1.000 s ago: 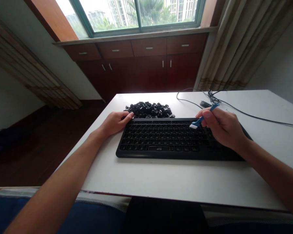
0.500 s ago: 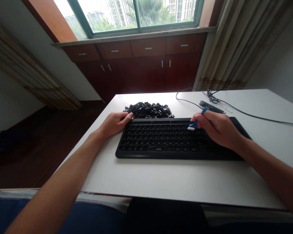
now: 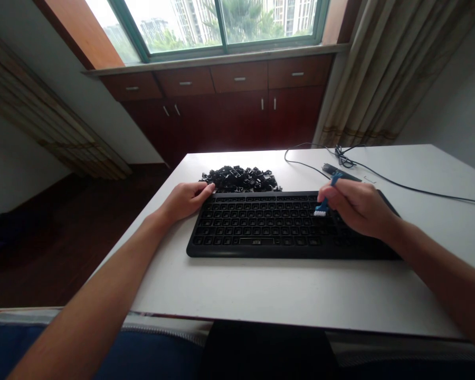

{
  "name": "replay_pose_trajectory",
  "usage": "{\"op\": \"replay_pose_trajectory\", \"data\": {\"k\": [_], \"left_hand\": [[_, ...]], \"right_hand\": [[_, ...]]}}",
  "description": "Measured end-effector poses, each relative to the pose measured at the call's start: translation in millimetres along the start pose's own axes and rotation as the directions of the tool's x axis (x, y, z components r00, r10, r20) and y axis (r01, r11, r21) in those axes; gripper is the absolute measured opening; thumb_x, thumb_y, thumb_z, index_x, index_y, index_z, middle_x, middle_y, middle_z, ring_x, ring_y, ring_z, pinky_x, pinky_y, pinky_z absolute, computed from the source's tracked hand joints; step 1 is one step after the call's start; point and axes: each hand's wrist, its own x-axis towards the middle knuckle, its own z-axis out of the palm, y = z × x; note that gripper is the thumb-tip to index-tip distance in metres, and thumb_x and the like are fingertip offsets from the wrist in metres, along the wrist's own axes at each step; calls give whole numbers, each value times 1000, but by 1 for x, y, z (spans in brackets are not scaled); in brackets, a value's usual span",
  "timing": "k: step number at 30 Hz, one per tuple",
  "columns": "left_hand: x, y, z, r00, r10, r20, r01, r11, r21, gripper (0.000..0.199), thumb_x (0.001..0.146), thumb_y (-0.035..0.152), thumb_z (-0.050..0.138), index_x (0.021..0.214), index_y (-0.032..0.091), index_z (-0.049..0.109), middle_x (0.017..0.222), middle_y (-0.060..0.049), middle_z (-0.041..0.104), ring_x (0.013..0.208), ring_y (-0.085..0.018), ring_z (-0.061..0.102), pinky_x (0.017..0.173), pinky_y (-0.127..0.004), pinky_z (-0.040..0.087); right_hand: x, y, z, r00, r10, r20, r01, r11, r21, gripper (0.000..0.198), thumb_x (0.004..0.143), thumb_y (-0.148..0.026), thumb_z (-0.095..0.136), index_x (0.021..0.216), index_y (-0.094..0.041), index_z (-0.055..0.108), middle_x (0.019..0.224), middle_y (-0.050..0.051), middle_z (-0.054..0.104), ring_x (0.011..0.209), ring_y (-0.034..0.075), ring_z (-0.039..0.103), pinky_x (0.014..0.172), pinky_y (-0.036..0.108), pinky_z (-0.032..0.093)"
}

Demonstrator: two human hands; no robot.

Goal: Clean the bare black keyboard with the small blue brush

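A black keyboard (image 3: 257, 221) with its keycaps off lies on the white table, its bare key sockets facing up. My left hand (image 3: 184, 200) is closed on the keyboard's far left corner, thumb resting along the edge. In my right hand (image 3: 354, 203) is a small blue brush (image 3: 323, 205), pinched between thumb and fingers. Its white bristles point down at the sockets right of the middle; whether they touch is hard to tell. My right hand and forearm hide part of the keyboard's right end. Behind the keyboard, close to my left fingers, sits a pile of loose black keycaps (image 3: 241, 178).
A black cable (image 3: 404, 187) loops and runs across the right of the white table (image 3: 261, 290). A long black strip (image 3: 340, 171) and a thin bent wire (image 3: 370, 180) lie behind my right hand. Wooden cabinets (image 3: 237, 116) stand under the window beyond.
My right hand has moved a little to the right with the brush, and the bristles sit slightly nearer to me. My left hand keeps its place on the keyboard corner.
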Motion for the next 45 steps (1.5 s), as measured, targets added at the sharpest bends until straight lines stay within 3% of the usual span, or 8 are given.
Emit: {"op": "replay_pose_trajectory", "data": {"k": [2, 10, 17, 22, 28, 32, 36, 45], "left_hand": [[0, 0, 0, 1000, -4, 4, 4, 1000, 3, 48, 94, 50, 44, 59, 17, 44, 53, 4, 36, 52, -9, 33, 54, -25, 25], [0, -1, 0, 1000, -9, 3, 9, 1000, -4, 48, 94, 49, 44, 59, 16, 44, 53, 4, 36, 52, -8, 33, 54, -25, 25], [1, -2, 1, 1000, 1, -6, -1, 1000, -15, 47, 93, 48, 45, 58, 17, 42, 53, 4, 35, 52, -9, 32, 54, -25, 25], [0, 0, 1, 1000, 6, -1, -6, 1000, -11, 47, 93, 47, 45, 58, 17, 44, 53, 4, 37, 52, -9, 33, 54, -25, 25], [0, 1, -1, 1000, 2, 0, -2, 1000, -8, 47, 94, 48, 44, 58, 17, 45, 53, 4, 37, 51, -9, 34, 54, -26, 25], [0, 2, -1, 1000, 3, 2, -3, 1000, -2, 47, 93, 48, 45, 58, 17, 46, 53, 4, 38, 51, -9, 34, 54, -26, 25], [0, 2, -1, 1000, 4, 1, -4, 1000, 1, 48, 94, 49, 44, 58, 17, 44, 53, 4, 37, 51, -9, 34, 54, -26, 25], [0, 1, -1, 1000, 18, -17, -18, 1000, -9, 47, 93, 48, 45, 57, 17, 43, 51, 4, 38, 51, -9, 33, 53, -25, 25]], "right_hand": [[0, 2, 2, 994, -47, 103, 46, 999, 10, 16, 96, -25, 48, 85, -21, 58, 76, 1, 62, 66, 12, 56, 62, 29, 44], [1, 2, 4, 999, 10, 52, -8, 999, -45, 18, 97, -29, 45, 89, -22, 60, 76, 2, 64, 66, 14, 59, 63, 30, 45], [1, 3, 7, 998, 51, -31, -54, 991, -122, 18, 96, -31, 48, 85, -22, 59, 82, 3, 68, 68, 15, 62, 65, 31, 47], [2, 0, 4, 973, -7, -229, -35, 983, -178, 15, 96, -25, 48, 98, -22, 63, 90, 4, 70, 77, 15, 64, 72, 31, 48], [2, 2, 9, 1000, 21, -8, -21, 999, -37, 13, 95, -27, 50, 91, -21, 61, 90, 2, 69, 76, 13, 63, 69, 29, 48], [4, 2, 9, 995, 35, -89, -41, 996, -75, 14, 96, -27, 49, 97, -21, 62, 87, 2, 68, 72, 12, 61, 68, 29, 47], [4, 3, 7, 997, 71, -35, -74, 995, -70, 18, 96, -30, 48, 97, -21, 65, 84, 2, 66, 71, 13, 60, 67, 29, 47], [5, 3, 9, 986, 135, -96, -140, 989, -52, 24, 97, -35, 45, 102, -23, 65, 89, 4, 69, 78, 17, 63, 74, 33, 49]]}}
